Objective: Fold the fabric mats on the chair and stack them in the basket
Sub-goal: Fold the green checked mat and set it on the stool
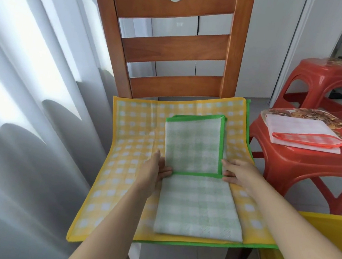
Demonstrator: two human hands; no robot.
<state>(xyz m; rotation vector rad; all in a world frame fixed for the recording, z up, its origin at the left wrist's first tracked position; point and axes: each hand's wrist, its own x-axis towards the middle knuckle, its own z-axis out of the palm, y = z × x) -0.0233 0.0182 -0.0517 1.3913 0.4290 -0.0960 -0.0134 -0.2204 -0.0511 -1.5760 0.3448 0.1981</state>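
A green checked fabric mat [195,206] lies partly folded on the wooden chair [175,49], on top of a flat yellow checked mat [129,146]. Its far part is doubled back into a smaller green-edged panel [194,144]. My left hand [157,170] touches the left edge of that panel at the fold line, fingers slipped under it. My right hand [237,173] holds the right edge at the same line. Another green edge shows under the yellow mat. A folded orange-trimmed mat [299,135] lies on a red stool [302,165]. A yellow basket edge [329,230] shows at right.
A second red stool [324,83] stands behind the first. Grey curtains [18,112] hang at the left, close to the chair. White cabinet doors and a pale tiled floor lie beyond.
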